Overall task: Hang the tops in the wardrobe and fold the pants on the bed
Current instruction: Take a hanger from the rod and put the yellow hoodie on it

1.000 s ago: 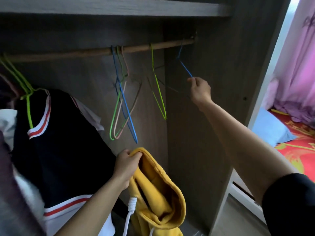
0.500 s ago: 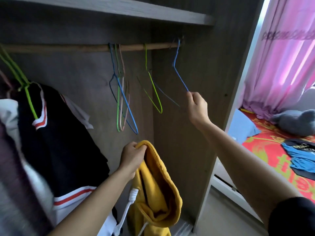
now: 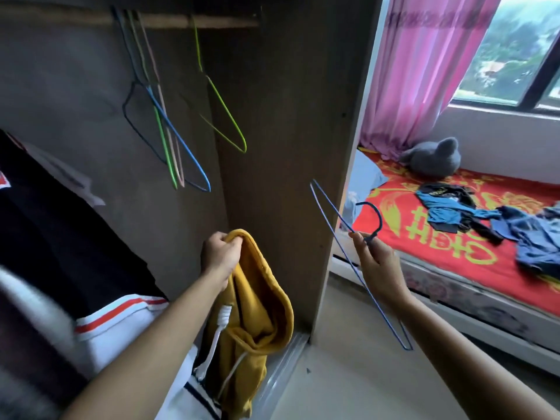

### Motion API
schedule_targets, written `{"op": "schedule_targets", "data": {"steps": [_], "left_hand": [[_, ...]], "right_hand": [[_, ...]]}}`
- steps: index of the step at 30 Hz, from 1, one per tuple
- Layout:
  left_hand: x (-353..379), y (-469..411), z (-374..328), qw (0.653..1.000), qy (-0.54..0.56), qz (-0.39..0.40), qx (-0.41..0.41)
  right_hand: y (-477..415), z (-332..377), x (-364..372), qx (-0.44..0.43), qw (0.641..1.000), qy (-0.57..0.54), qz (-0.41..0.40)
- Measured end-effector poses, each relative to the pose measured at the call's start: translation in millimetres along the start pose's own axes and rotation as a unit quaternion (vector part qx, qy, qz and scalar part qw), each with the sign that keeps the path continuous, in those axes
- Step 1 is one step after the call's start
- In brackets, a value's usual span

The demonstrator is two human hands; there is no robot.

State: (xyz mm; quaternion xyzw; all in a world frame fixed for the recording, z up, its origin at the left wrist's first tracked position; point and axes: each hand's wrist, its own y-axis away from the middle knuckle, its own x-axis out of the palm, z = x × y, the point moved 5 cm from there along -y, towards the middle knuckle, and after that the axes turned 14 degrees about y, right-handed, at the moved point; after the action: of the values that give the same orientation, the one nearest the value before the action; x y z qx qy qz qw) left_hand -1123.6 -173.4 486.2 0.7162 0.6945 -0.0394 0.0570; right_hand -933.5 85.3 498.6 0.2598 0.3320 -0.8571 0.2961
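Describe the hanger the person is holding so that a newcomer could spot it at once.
Start at the wardrobe's tall side panel, with the red-covered bed beyond it. Just in front of that panel's edge, the right hand grips a thin blue wire hanger below its hook. Unlike the hangers on the rail, it hangs from nothing.
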Motion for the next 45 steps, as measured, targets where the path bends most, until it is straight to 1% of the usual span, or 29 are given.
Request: {"op": "schedule_targets", "data": {"steps": [2,6,8,10,12,15,18,21,23,25,27,28,30,32,34,35,37,39,41,43,45], "left_hand": [[1,-1,2,1.000,-0.023,0.002,0.007],[-2,-3,3,0.991,-0.116,0.008,0.063],[-5,-3,3,0.985,-0.149,0.007,0.087],[-5,-1,3,0.982,-0.158,0.009,0.101],[2,4,1,0.981,-0.153,0.021,0.119],[20,19,-12,0.975,-0.135,0.063,0.164],[43,38,-40,0.962,-0.108,0.101,0.230],[61,52,-67,0.957,-0.070,0.103,0.262],[68,59,-82,0.946,-0.094,0.092,0.297],[72,64,-90,0.926,-0.177,0.089,0.321],[76,66,-91,0.904,-0.272,0.095,0.315],[79,67,-88,0.894,-0.305,0.102,0.314],[88,69,-86,0.878,-0.341,0.109,0.317],[97,67,-90,0.883,-0.336,0.081,0.317],[104,62,-98,0.902,-0.301,0.046,0.306],[109,59,-102,0.910,-0.284,0.034,0.300],[120,55,-107,0.914,-0.271,0.026,0.301],[133,56,-107,0.913,-0.266,0.042,0.306],[148,59,-104,0.918,-0.240,0.074,0.306],[165,65,-104,0.921,-0.201,0.108,0.314],[179,75,-112,0.915,-0.185,0.128,0.335]], "right_hand": [[20,-2,-14,-0.007,0.998,0.043,0.043],[49,6,-46,-0.045,0.992,0.049,0.108],[57,11,-59,-0.048,0.984,0.037,0.170],[60,15,-63,-0.056,0.971,0.045,0.227],[60,20,-55,-0.067,0.963,0.068,0.250],[55,29,-20,-0.079,0.957,0.085,0.265],[47,22,20,-0.045,0.955,0.081,0.282],[33,-8,42,0.032,0.959,0.107,0.260],[15,-28,33,0.096,0.975,0.056,0.193],[-12,-37,4,0.134,0.986,-0.021,0.095],[-37,-34,-34,0.124,0.988,-0.090,0.012],[-47,-29,-50,0.107,0.988,-0.108,-0.012],[-53,-18,-71,0.063,0.989,-0.131,-0.023],[-50,-18,-78,0.039,0.990,-0.135,-0.004],[-46,-32,-78,0.042,0.994,-0.090,0.044],[-44,-41,-78,0.040,0.994,-0.050,0.086],[-36,-56,-77,0.004,0.982,0.040,0.185],[-25,-66,-79,-0.040,0.964,0.089,0.245],[-21,-70,-85,-0.069,0.960,0.093,0.256],[-25,-74,-90,-0.081,0.957,0.079,0.268],[-30,-77,-88,-0.085,0.952,0.075,0.283]]}}
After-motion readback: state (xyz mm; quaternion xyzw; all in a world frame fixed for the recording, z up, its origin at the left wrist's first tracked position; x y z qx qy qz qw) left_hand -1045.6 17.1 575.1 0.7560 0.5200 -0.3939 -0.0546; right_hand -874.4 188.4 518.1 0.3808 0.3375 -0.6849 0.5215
